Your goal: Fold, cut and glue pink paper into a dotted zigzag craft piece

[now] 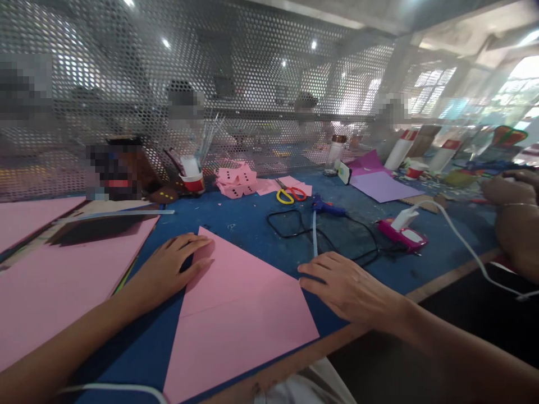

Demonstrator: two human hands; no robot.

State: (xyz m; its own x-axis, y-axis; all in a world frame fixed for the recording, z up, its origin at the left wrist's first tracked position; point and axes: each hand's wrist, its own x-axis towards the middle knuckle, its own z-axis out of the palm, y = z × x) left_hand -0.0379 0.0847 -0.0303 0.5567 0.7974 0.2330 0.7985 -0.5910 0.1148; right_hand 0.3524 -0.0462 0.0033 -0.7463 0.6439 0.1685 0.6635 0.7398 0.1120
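A folded sheet of pink paper lies on the blue tabletop in front of me, with a crease line across it. My left hand rests on its upper left edge, fingers stretched out and thumb apart. At the paper's right edge, my right hand lies low on the table, its fingertips touching the edge and its fingers loosely apart. Beyond it lie a blue glue gun with a clear glue stick and scissors with yellow and red handles.
Larger pink sheets are stacked at left. A pink power strip with a white plug and trailing cables sits at right. Behind are pink dotted cut-outs, a cup of tools and purple paper. Another person's arm is far right.
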